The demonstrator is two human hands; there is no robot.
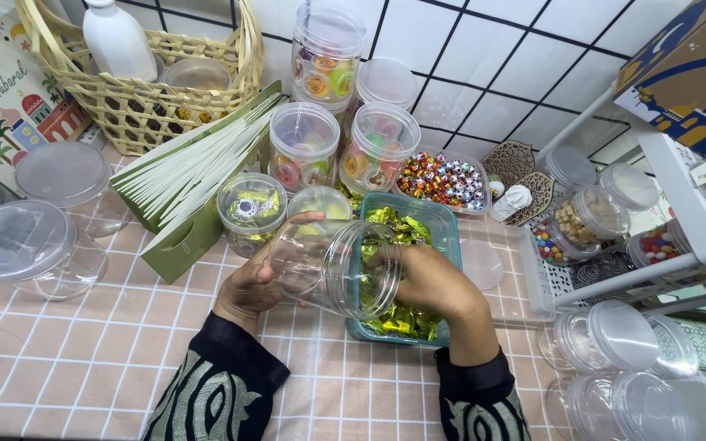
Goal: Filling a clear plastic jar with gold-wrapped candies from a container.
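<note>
Clear round plastic jar, lidless: it lies tipped on its side, mouth toward your right, over the near edge of the teal rectangular plastic tub of gold-wrapped sweets. Your left hand cups its base, thumb laid along the top wall, fingers wrapped underneath. Your right hand sits at the jar's mouth, fingers curled in toward the opening; whether they pinch a sweet you cannot tell, since the jar's wall and the hand's back cover them.

Hidden or unclear: the tub's near wall lies behind both hands; the jar's rim blurs into the foil beyond it. Both dark patterned sleeves are cut off at the bottom edge.

Room: empty lidded clear jars stand well apart to your left; more clear jars crowd the right near corner. A green folded card stack and a small lidded jar of wrapped sweets stand just beyond your left hand. The checked pink tablecloth lies open near your left sleeve. A white rack closes the right side.
</note>
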